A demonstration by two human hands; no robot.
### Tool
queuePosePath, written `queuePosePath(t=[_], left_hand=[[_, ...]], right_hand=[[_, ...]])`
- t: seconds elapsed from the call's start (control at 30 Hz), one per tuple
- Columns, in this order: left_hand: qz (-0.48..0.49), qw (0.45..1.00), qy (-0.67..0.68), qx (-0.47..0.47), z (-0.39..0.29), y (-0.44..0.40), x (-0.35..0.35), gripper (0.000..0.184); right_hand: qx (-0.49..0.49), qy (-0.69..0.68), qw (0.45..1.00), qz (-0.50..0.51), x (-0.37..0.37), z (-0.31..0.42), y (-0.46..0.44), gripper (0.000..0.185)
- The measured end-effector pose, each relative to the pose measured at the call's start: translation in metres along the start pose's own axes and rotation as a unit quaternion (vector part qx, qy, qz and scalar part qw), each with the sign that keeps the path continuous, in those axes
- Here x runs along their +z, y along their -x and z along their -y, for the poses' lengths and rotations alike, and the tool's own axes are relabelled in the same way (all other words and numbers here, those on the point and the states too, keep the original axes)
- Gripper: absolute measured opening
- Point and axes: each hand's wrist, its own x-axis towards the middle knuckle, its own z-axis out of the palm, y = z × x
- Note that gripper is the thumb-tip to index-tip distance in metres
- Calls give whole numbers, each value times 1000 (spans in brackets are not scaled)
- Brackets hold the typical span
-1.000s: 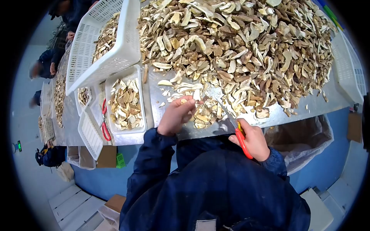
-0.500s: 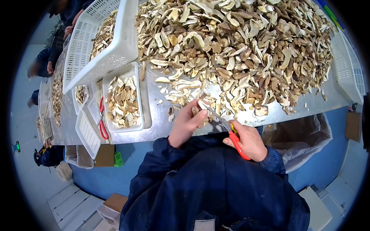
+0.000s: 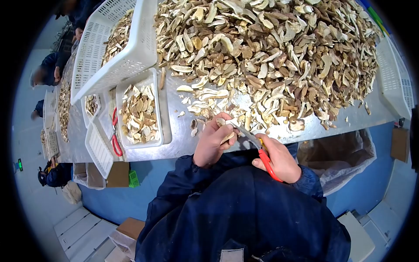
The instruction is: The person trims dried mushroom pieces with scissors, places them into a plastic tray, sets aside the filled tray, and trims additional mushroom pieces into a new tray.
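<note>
My left hand (image 3: 212,144) is closed, pinching a pale dried mushroom slice (image 3: 234,122) near the table's front edge. In my right hand (image 3: 283,160) is a pair of scissors (image 3: 266,160) with red handles and a bit of yellow. Their metal blades point up and left and meet the slice at my left fingers; whether they are fully closed I cannot tell. Just beyond my hands lie loose slices and small crumbs. Behind them rises a big heap of dried mushroom slices (image 3: 279,48), brown and cream.
On the left stand a white tray (image 3: 159,131) of slices, a tilted white basket (image 3: 131,61) and a second pair of red-handled scissors (image 3: 115,139). Another white basket (image 3: 388,74) is at the right end. A lined bin (image 3: 345,161) sits below the metal table (image 3: 183,148). Other people work at far left.
My left fingers have curled further around the slice, and its visible end now sits lower against the blades. The right hand with the scissors has hardly moved.
</note>
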Motion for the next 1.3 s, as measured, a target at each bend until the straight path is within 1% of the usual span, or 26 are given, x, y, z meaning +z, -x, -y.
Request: queuePosePath(t=[0.1,0.2,0.27,0.3,0.37,0.4,0.47,0.5,0.53,0.6,0.63,0.67,0.7,0.73,0.77,0.83,0.93,0.97,1.07,1.17,1.2,1.23,1.27,1.3], left_hand=[[1,1000,8,4,0,0,1,15],[-18,1000,10,-5,-2,1,2,14],[-31,999,18,-19,-4,2,2,16],[39,998,55,-19,-4,0,-7,17],[177,976,126,-14,-6,-4,-35,20],[119,985,122,4,-9,-4,-39,24],[75,982,168,40,-22,-1,-50,28],[72,980,176,61,-22,-7,-69,26],[104,981,144,80,-30,-17,-80,22],[40,996,38,68,-48,-25,-89,19],[-4,990,-101,98,-55,-32,-84,15],[-118,961,-239,70,-62,-33,-75,19],[-113,922,-346,134,-62,-39,-75,19],[-106,866,-447,195,-62,-47,-76,21],[-99,800,-543,232,-62,-53,-75,21],[-83,636,-709,294,-61,-63,-70,23],[-65,554,-808,190,-60,-77,-52,25],[-53,539,-822,178,-62,-79,-47,24],[-42,533,-826,181,-64,-86,-54,19],[-72,655,-729,185,-83,-72,-50,12],[-70,749,-637,170,-84,-68,-52,12],[-68,830,-533,152,-85,-63,-54,13],[-65,896,-419,132,-85,-57,-54,14],[-81,943,-311,89,-85,-47,-43,14]], right_hand=[[25,-19,999,16,0,4,-1,57],[38,4,999,29,7,-3,1,51],[25,-5,1000,9,11,-7,1,49],[19,-9,1000,-1,12,-7,2,48],[21,-13,1000,-13,6,-4,3,48],[22,-16,999,-19,3,-2,3,48],[29,-8,999,-29,1,-3,4,49],[36,-8,999,-34,0,-3,5,50],[43,-9,998,-38,-1,-4,5,50],[44,0,998,-47,-2,-5,5,51],[49,5,998,-44,-3,-6,6,51],[55,10,998,-42,-3,-7,6,51],[53,6,998,-44,-3,-7,7,51],[51,2,998,-48,-3,-7,8,51],[50,-3,997,-51,-4,-7,8,51],[46,5,997,-57,-3,-7,9,51],[45,11,997,-59,-3,-7,9,52],[47,11,997,-59,-3,-8,9,52],[33,14,996,-77,-1,-13,10,51],[51,26,996,-71,-3,-12,11,52],[44,29,996,-75,-3,-13,11,52],[38,32,996,-78,-1,-15,10,52],[30,35,996,-81,0,-16,8,52],[34,37,996,-70,1,-17,7,52]])
